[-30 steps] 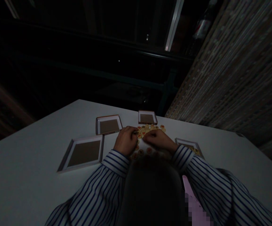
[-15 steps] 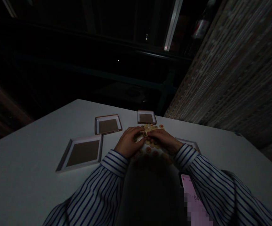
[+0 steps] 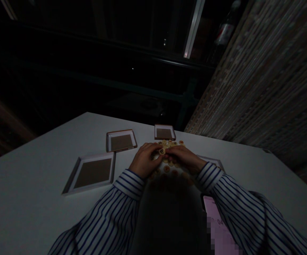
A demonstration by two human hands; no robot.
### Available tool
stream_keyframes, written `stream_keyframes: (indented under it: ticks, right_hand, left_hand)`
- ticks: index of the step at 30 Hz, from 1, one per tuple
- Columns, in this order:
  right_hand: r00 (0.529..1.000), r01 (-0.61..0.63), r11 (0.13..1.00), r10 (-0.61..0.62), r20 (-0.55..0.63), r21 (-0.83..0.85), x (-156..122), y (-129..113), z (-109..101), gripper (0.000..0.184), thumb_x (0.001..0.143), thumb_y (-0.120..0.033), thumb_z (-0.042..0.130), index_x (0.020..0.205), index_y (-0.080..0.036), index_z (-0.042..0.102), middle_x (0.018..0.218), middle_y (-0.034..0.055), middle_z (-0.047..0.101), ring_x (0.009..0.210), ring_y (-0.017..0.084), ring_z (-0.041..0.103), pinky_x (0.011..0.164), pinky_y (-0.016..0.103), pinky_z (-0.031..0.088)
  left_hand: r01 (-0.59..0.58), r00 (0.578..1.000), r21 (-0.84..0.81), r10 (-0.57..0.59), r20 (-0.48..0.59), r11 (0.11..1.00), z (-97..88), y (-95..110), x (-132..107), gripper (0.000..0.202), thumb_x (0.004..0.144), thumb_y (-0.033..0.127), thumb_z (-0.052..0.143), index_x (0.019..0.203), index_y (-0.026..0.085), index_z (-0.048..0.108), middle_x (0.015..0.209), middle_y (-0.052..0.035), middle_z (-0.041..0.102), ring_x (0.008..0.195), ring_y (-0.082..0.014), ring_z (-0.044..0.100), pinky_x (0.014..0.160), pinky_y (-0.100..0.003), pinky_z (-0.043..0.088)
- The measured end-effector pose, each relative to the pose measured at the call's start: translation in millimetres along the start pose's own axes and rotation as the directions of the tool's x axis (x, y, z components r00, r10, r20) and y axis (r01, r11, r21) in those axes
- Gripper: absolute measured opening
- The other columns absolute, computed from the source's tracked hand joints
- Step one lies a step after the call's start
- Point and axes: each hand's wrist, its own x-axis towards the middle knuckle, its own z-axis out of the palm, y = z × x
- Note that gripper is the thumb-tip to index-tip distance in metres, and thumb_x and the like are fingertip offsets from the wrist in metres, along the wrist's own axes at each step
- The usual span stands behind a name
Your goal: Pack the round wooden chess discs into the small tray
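A heap of small round yellowish discs with red marks [image 3: 172, 143] lies on the white table [image 3: 36, 198] in front of me. My left hand [image 3: 143, 160] and my right hand [image 3: 184, 158] meet over the heap, fingers curled, pinching one disc [image 3: 162, 151] between their fingertips. More discs [image 3: 167, 169] show below and between my wrists. Both arms wear blue-striped white sleeves.
Square shallow trays with brown bottoms stand around the heap: a large one [image 3: 92, 173] at the left, one [image 3: 121, 141] behind it, a small one [image 3: 164, 132] at the back, and one [image 3: 215, 162] partly hidden behind my right wrist. A pink phone [image 3: 217, 226] lies near my right forearm.
My hands have come together from slightly apart and moved a little away from me, now pinching one disc between them.
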Motion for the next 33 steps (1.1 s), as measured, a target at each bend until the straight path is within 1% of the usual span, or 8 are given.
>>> stream_keyframes:
  ticks: [3, 8, 12, 15, 19, 21, 28, 33]
  right_hand:
    - [1.0, 0.001, 1.0, -0.001, -0.008, -0.007, -1.0, -1.8, -1.1, 0.027, 0.073, -0.04, 0.057, 0.068, -0.014, 0.062, 0.055, -0.0035, 0.052, 0.045, 0.004, 0.041, 0.042, 0.018, 0.022]
    - [0.994, 0.077, 0.996, -0.074, -0.075, 0.042, -2.1, -5.4, -5.2, 0.021, 0.071, -0.033, 0.058, 0.075, -0.014, 0.067, 0.065, -0.0012, 0.057, 0.053, 0.004, 0.044, 0.047, 0.018, 0.028]
    - [0.991, 0.085, 0.994, -0.078, -0.11, 0.069, -4.9, -7.1, -9.6, 0.021, 0.069, -0.032, 0.06, 0.075, -0.014, 0.067, 0.068, 0.0003, 0.058, 0.054, 0.005, 0.045, 0.049, 0.019, 0.031]
    - [0.991, 0.083, 0.993, -0.074, -0.112, 0.081, -6.4, -6.2, -11.7, 0.021, 0.069, -0.031, 0.061, 0.077, -0.014, 0.068, 0.067, 0.0, 0.059, 0.055, 0.005, 0.046, 0.051, 0.019, 0.032]
    - [0.992, 0.075, 0.993, -0.065, -0.11, 0.093, -7.7, -4.3, -11.9, 0.02, 0.068, -0.03, 0.062, 0.079, -0.015, 0.069, 0.067, -0.0006, 0.059, 0.055, 0.005, 0.046, 0.051, 0.018, 0.033]
    - [0.991, 0.072, 0.993, -0.06, -0.119, 0.096, -8.8, -4.4, -11.5, 0.019, 0.068, -0.029, 0.062, 0.079, -0.015, 0.069, 0.068, -0.0004, 0.06, 0.055, 0.005, 0.046, 0.051, 0.018, 0.033]
    - [0.99, 0.043, 0.994, -0.029, -0.139, 0.102, -14.8, -6.8, -11.6, 0.018, 0.069, -0.027, 0.061, 0.08, -0.014, 0.069, 0.07, 0.0001, 0.06, 0.054, 0.004, 0.046, 0.051, 0.017, 0.035]
    - [0.99, 0.059, 0.996, -0.051, -0.13, 0.059, -17.7, -6.0, -12.3, 0.021, 0.069, -0.029, 0.061, 0.082, -0.014, 0.068, 0.071, 0.0014, 0.06, 0.055, 0.005, 0.046, 0.048, 0.018, 0.034]
  left_hand:
    - [-0.007, 1.0, 0.045, 0.007, -0.003, 0.999, -1.2, 1.5, 0.5, 0.022, 0.072, 0.022, 0.058, 0.093, 0.017, 0.058, 0.09, -0.0049, 0.062, 0.086, -0.0182, 0.055, 0.078, -0.034, 0.046]
    - [-0.033, 0.999, 0.171, 0.037, -0.024, 0.985, -5.2, 2.3, 1.9, 0.023, 0.072, 0.021, 0.056, 0.094, 0.015, 0.057, 0.089, -0.0059, 0.06, 0.088, -0.02, 0.052, 0.079, -0.035, 0.044]
    - [-0.041, 0.999, 0.242, 0.047, -0.021, 0.969, -8.7, 2.3, 1.9, 0.022, 0.072, 0.022, 0.055, 0.093, 0.016, 0.056, 0.089, -0.0066, 0.06, 0.088, -0.0211, 0.051, 0.079, -0.036, 0.042]
    - [-0.022, 1.0, 0.224, 0.026, -0.015, 0.974, -9.1, 3.0, 1.6, 0.022, 0.071, 0.022, 0.056, 0.093, 0.017, 0.055, 0.09, -0.0054, 0.061, 0.088, -0.0207, 0.053, 0.08, -0.036, 0.042]
    - [0.041, 0.999, 0.141, -0.039, -0.013, 0.989, -6.8, 4.7, 1.6, 0.023, 0.07, 0.022, 0.057, 0.092, 0.017, 0.055, 0.085, -0.0039, 0.062, 0.083, -0.0189, 0.055, 0.077, -0.034, 0.044]
    - [0.051, 0.998, 0.111, -0.048, -0.028, 0.993, -5.9, 5.5, 1.5, 0.023, 0.069, 0.023, 0.058, 0.091, 0.017, 0.056, 0.084, -0.0038, 0.062, 0.083, -0.0183, 0.055, 0.076, -0.033, 0.045]
    - [0.005, 0.998, 0.223, 0.008, -0.058, 0.975, -8.0, 6.2, 0.7, 0.022, 0.072, 0.023, 0.055, 0.094, 0.018, 0.055, 0.088, -0.0044, 0.061, 0.087, -0.0202, 0.053, 0.078, -0.035, 0.042]
    - [0.0, 0.998, 0.228, 0.016, -0.066, 0.974, -8.3, 5.9, 0.8, 0.022, 0.073, 0.023, 0.054, 0.094, 0.018, 0.055, 0.089, -0.0047, 0.061, 0.088, -0.0206, 0.053, 0.078, -0.035, 0.042]
